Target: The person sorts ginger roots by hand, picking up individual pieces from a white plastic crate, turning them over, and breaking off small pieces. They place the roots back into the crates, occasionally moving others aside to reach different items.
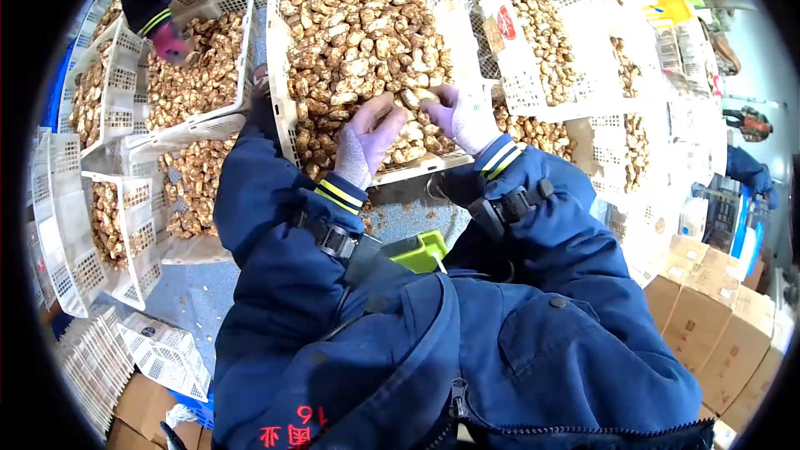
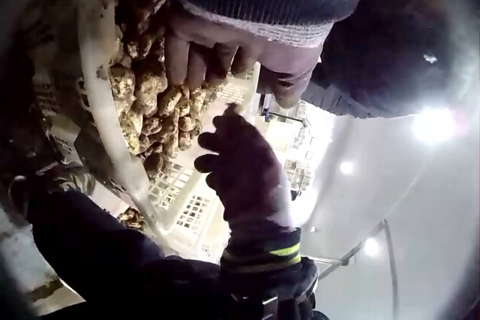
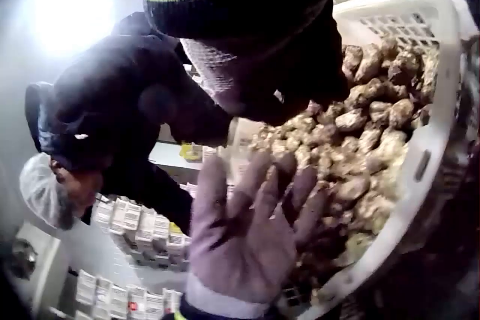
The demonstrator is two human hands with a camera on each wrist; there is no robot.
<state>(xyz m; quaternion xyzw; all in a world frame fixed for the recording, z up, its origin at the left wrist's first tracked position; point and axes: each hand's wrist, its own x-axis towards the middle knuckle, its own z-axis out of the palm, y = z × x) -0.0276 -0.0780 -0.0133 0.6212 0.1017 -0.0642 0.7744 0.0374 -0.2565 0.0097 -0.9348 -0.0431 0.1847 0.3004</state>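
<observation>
Brown-and-cream knobbly pieces (image 1: 367,37), each about finger length, fill a white slatted crate (image 1: 283,75) in front of me. My gloved left hand (image 1: 371,137) is over the crate's near part, fingers at the pieces. Its palm and loosely bent, spread fingers show in the right wrist view, with nothing gripped. At the near right of the pile is my gloved right hand (image 1: 467,121), fingertips right beside a pale piece (image 1: 411,98). In the left wrist view its fingers are slightly bent and apart.
More crates of the same pieces stand at left (image 1: 200,71) and right (image 1: 542,42). A gloved hand (image 1: 171,42) of another person reaches over the left crate. Cardboard boxes (image 1: 708,317) are stacked at lower right. A green-yellow container (image 1: 417,250) is below the crate.
</observation>
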